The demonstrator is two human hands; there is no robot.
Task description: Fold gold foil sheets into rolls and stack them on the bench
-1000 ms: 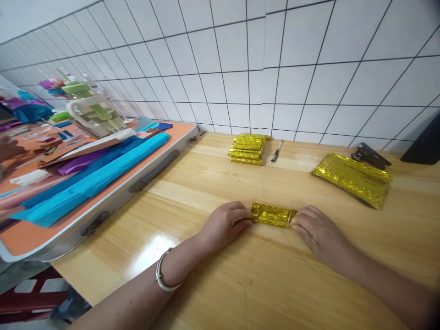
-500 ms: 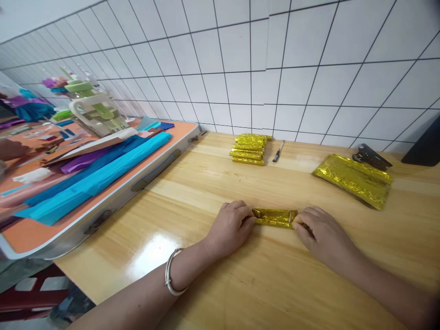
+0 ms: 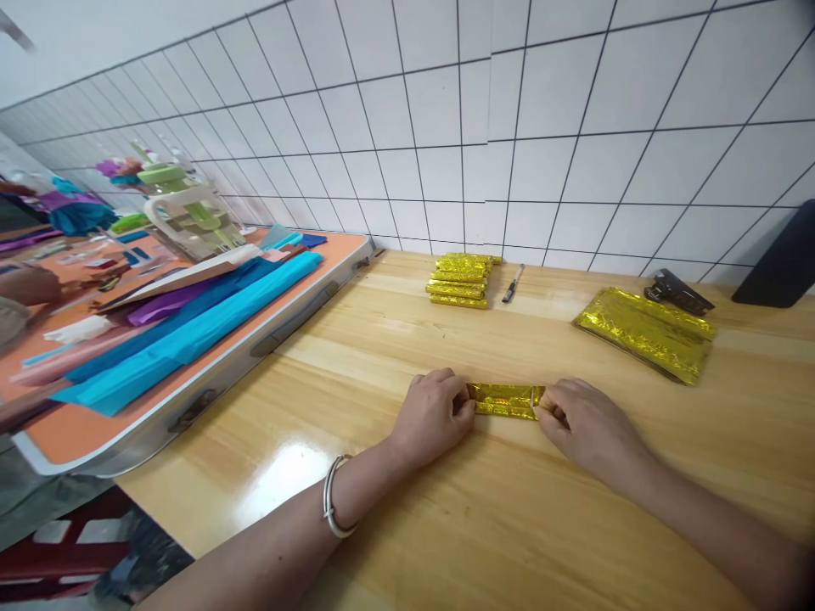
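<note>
A narrow strip of folded gold foil paper (image 3: 503,400) lies on the wooden table between my hands. My left hand (image 3: 439,416), a silver bangle on its wrist, pinches the strip's left end. At the right end, my right hand (image 3: 576,416) grips the foil with curled fingers. Both fingertips hide the ends of the strip. Farther back sits a pile of gold foil rolls (image 3: 459,280), with a pen (image 3: 513,284) beside it. To the right lies a stack of flat gold foil sheets (image 3: 646,335).
A black clip (image 3: 678,293) rests behind the sheets, near a dark upright object (image 3: 777,255) by the tiled wall. On the left, an orange-topped folding table (image 3: 82,437) holds blue paper (image 3: 191,339) and a green-lidded jug (image 3: 191,212). Part of another person's hand (image 3: 29,284) shows there.
My right hand has shifted slightly left, and the foil strip between my hands looks flatter and a bit narrower. The whole view has moved a little.
</note>
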